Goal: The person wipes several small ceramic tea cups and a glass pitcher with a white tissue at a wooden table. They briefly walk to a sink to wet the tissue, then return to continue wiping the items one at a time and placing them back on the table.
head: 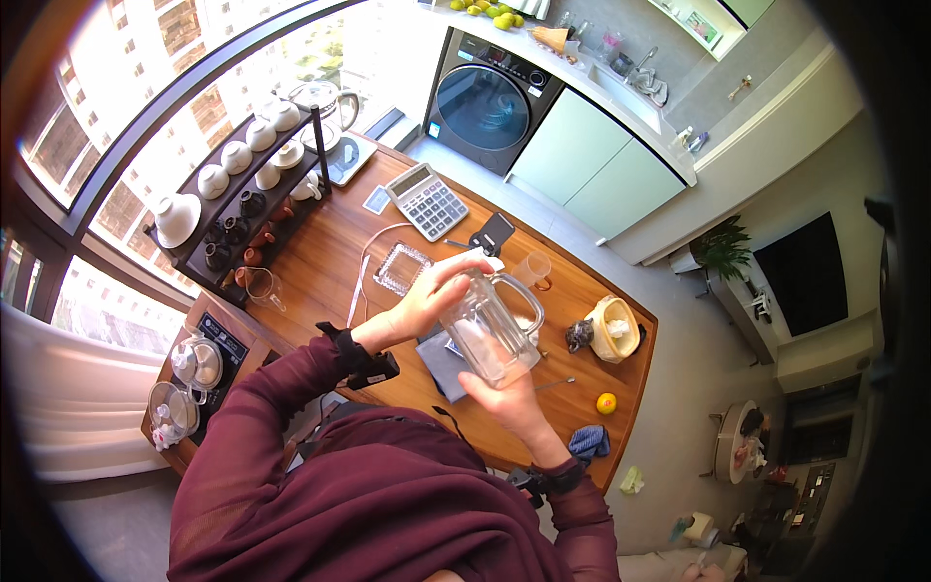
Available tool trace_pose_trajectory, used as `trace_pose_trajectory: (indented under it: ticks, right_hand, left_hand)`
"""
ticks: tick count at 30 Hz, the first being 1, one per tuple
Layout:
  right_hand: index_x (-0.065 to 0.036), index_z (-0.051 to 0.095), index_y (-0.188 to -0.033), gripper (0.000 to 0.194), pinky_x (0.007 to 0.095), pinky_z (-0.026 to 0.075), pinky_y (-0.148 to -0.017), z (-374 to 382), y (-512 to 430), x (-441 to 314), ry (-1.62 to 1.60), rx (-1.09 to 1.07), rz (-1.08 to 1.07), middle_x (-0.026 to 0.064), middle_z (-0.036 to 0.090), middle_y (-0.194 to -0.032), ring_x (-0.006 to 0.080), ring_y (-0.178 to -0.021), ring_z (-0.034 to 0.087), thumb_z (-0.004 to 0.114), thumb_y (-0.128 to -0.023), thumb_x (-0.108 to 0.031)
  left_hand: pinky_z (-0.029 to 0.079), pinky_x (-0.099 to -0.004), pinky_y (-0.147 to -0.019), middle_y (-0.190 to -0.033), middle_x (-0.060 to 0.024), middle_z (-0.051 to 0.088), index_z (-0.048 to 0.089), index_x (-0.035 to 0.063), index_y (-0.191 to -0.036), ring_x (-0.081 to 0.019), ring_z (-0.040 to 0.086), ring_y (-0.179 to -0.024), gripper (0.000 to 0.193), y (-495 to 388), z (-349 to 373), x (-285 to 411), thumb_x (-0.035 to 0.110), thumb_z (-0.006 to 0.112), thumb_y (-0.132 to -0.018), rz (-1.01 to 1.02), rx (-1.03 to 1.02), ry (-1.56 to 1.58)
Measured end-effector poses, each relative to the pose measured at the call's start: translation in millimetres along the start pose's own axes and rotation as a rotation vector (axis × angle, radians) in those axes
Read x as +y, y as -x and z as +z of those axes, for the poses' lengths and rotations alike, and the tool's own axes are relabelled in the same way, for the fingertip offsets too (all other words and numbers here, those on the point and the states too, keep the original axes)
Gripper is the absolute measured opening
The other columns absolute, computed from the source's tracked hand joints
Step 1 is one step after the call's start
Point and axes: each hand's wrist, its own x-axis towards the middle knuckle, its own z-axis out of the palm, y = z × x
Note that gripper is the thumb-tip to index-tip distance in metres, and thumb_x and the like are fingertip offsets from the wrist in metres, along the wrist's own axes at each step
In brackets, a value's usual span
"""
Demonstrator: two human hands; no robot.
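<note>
A ribbed clear glass mug (484,331) is held tilted over the wooden table (309,280), its handle on the right side. My left hand (429,295) grips its far end, with fingers across the top. At the near end, my right hand (505,404) holds the base from below. Under the mug lies a grey folder or notebook (436,364), partly hidden by it. A square glass ashtray (402,269) sits just beyond my left hand. Another clear cup (532,269) with a brown handle stands past the mug. Behind my left fingers is a black phone stand (494,233).
A calculator (428,202) lies farther back, near a tiered cup rack (240,196) by the window. Toward the table's right edge are a small lined bin (614,331), a yellow-orange fruit (606,404) and a blue cloth (589,442). Glass teapots (196,361) stand at the left.
</note>
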Motion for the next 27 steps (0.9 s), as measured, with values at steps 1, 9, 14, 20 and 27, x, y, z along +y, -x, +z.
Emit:
trace_pose_trajectory:
  ticks: [1, 9, 14, 20, 27]
  right_hand:
    - [-0.004, 0.053, -0.128, 0.049, 0.0325, 0.042, -0.096, 0, 2, -2, -0.191, 0.021, 0.089, 0.0119, 0.06, -0.122, 0.0216, -0.111, 0.057, 0.065, -0.08, -0.002]
    - [-0.002, 0.052, -0.127, 0.055, 0.0392, 0.043, -0.096, -6, -3, 8, 0.778, -0.069, -0.408, 0.0151, 0.059, -0.122, 0.0346, -0.113, 0.055, 0.063, -0.074, 0.002]
    - [0.0, 0.051, -0.128, 0.049, 0.0286, 0.044, -0.093, -1, 3, -2, -0.468, -0.001, 0.187, 0.0081, 0.062, -0.118, 0.0163, -0.104, 0.06, 0.065, -0.081, -0.001]
    - [0.002, 0.054, -0.124, 0.04, 0.0262, 0.045, -0.089, -7, 4, 2, -0.195, 0.087, 0.177, 0.0051, 0.061, -0.114, 0.0115, -0.104, 0.056, 0.06, -0.084, 0.0]
    - [0.001, 0.06, -0.114, 0.031, 0.0236, 0.047, -0.08, -11, -1, 32, -0.008, 0.035, 0.214, 0.0013, 0.063, -0.103, 0.0069, -0.091, 0.056, 0.063, -0.084, -0.002]
  left_hand:
    - [0.037, -0.0333, -0.1, -0.122, -0.0105, 0.055, 0.049, 0.0022, -0.128, -0.019, 0.05, -0.115, 0.05, 0, -2, 2, 0.041, 0.041, -0.097, 0.014, -0.028, -0.031]
    - [0.042, -0.0316, -0.091, -0.116, -0.0085, 0.054, 0.054, 0.0082, -0.12, -0.0163, 0.051, -0.105, 0.052, 0, -13, 6, 0.05, 0.033, -0.097, -0.434, -0.173, 0.173]
    - [0.039, -0.0316, -0.093, -0.11, -0.0078, 0.056, 0.055, 0.0036, -0.112, -0.0164, 0.051, -0.105, 0.049, 9, -4, -5, 0.045, 0.033, -0.098, -0.085, -0.031, 0.011]
    - [0.039, -0.043, -0.094, -0.114, -0.0146, 0.057, 0.059, 0.0052, -0.11, -0.0342, 0.05, -0.105, 0.025, 5, -15, 27, 0.019, 0.053, -0.09, 0.317, 0.028, -0.685]
    - [0.039, -0.0376, -0.079, -0.083, -0.0065, 0.056, 0.056, 0.0084, -0.076, -0.0235, 0.053, -0.085, 0.043, 30, 15, 37, 0.05, 0.067, -0.077, 0.272, -0.389, -0.933]
